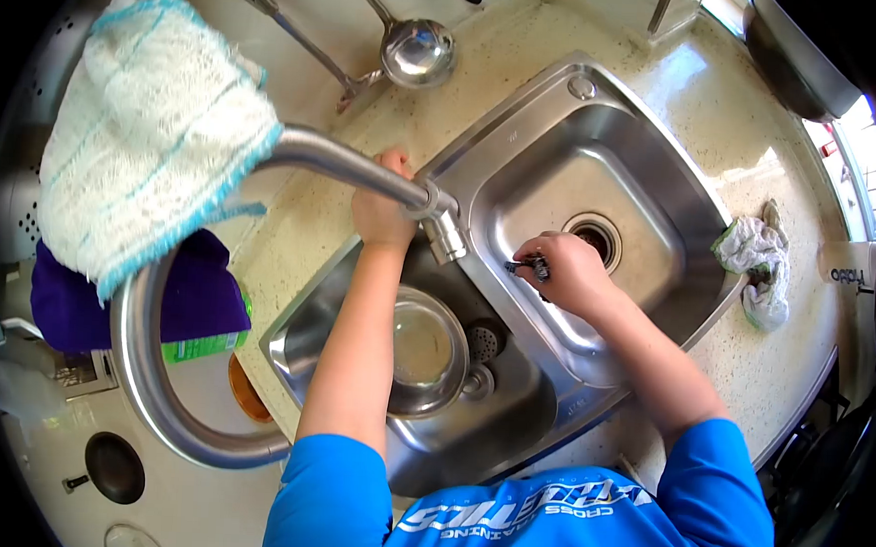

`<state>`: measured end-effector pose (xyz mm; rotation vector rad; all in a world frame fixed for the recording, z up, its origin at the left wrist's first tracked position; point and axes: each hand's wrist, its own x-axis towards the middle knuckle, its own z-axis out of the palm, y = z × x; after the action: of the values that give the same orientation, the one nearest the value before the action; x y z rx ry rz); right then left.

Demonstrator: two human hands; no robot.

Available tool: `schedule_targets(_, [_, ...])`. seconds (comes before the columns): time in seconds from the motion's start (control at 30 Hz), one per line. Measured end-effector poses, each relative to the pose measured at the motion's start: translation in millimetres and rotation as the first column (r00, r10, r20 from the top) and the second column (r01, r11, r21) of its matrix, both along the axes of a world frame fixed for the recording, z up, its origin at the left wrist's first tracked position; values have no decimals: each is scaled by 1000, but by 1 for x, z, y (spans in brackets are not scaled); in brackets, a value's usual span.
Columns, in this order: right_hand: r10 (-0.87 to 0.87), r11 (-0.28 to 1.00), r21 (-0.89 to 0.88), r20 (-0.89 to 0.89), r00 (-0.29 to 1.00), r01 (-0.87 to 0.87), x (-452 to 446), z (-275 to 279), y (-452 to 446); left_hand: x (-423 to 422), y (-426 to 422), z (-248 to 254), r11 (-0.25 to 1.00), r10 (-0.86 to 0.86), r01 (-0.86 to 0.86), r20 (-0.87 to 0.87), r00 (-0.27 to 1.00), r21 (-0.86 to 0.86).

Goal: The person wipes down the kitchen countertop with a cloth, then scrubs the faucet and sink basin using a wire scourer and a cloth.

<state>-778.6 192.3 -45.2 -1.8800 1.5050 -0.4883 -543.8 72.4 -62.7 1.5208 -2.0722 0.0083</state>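
My right hand is over the right sink basin, near the divider. Its fingers are closed around a dark, glinting wad, which looks like a steel wool scourer. My left hand reaches to the counter behind the left basin, beside the faucet. The faucet's spout crosses in front of it, so most of its fingers are hidden. A metal bowl sits in the left basin below my left forearm.
A white cloth with blue edging hangs over the faucet's curve, close to me. A ladle hangs at the back wall. A crumpled rag lies on the right counter. Purple cloth is at left, and a wok is top right.
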Motion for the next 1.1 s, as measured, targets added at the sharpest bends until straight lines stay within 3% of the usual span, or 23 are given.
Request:
schedule_targets(0.13, [-218, 936, -171, 402, 889, 307, 15, 23, 37, -6, -1, 9, 992, 91, -88, -25, 996, 90])
schedule_targets(0.17, [-283, 899, -140, 539, 794, 415, 24, 24, 47, -8, 0, 11, 988, 99, -92, -48, 994, 122])
schedule_targets(0.23, [-338, 899, 27, 677, 654, 436, 38, 38, 63, -8, 6, 17, 990, 98, -86, -101, 990, 113])
schedule_targets(0.3, [-402, 896, 190, 730, 553, 402, 43, 47, 73, -2, 6, 12, 992, 101, -77, -269, 958, 97])
schedule_targets(0.33, [-419, 887, 222, 753, 507, 404, 44, 42, 78, -2, 7, 11, 996, 79, -87, -505, 859, 8])
schedule_targets(0.37, [-438, 878, 258, 773, 460, 403, 45, 37, 80, 1, 17, 7, 987, 8, -100, -572, 820, -129])
schedule_targets(0.4, [-422, 887, 243, 774, 472, 393, 48, 42, 83, 3, 40, 4, 959, -66, -124, -623, 779, -257])
schedule_targets(0.43, [-400, 892, 222, 794, 459, 394, 52, 49, 85, -8, 79, 18, 992, 25, -111, -779, 626, -58])
schedule_targets(0.47, [-380, 898, 206, 810, 447, 390, 57, 53, 88, -14, 111, 18, 997, 82, -43, -806, 586, 70])
schedule_targets(0.5, [-305, 932, 120, 767, 564, 342, 63, 33, 91, -25, 144, 31, 977, 56, 159, -889, 455, 144])
schedule_targets(0.53, [-206, 962, 35, 743, 637, 271, 70, 35, 93, -32, 172, 33, 936, 51, 276, -858, 511, 219])
schedule_targets(0.57, [-100, 981, -46, 707, 700, 188, 80, 37, 95, -36, 196, 12, 901, 121, 319, -877, 465, 294])
schedule_targets(0.6, [-12, 987, -118, 622, 783, 109, 86, 45, 98, -42, 215, 11, 890, 264, 269, -896, 356, 369])
schedule_targets(0.63, [31, 994, -98, 631, 775, 41, 90, 48, 100, -42, 224, 10, 860, 419, 287, -905, 75, 422])
schedule_targets(0.7, [43, 996, -87, 551, 833, 7, 86, 45, 95, -24, 223, 0, 908, 351, 199, -928, 124, 369])
schedule_targets(0.73, [-23, 973, -200, 412, 911, 116, 83, 42, 94, -14, 220, 4, 876, 452, 148, -888, 80, 459])
schedule_targets(0.77, [-131, 928, -321, 191, 973, 188, 78, 44, 87, -1, 215, 8, 925, 360, 66, -919, 159, 373])
schedule_targets(0.83, [-294, 872, -446, -150, 944, 201, 66, 11, 79, 22, 203, 35, 873, 469, -35, -817, 337, 486])
schedule_targets(0.9, [-260, 965, -89, -280, 924, 245, 62, -9, 80, 33, 177, 14, 978, 204, -49, -902, 381, 200])
schedule_targets(0.93, [-257, 960, -179, -272, 928, 213, 67, -8, 76, 37, 164, 17, 982, 189, -92, -873, 449, 166])
schedule_targets(0.97, [-244, 965, -174, -331, 911, 195, 70, -4, 74, 41, 150, 19, 987, 149, -145, -778, 610, 75])
schedule_targets(1.1, [-237, 971, -133, -413, 879, 199, 70, -6, 72, 32, 95, 27, 986, 146, -168, -553, 820, 11])
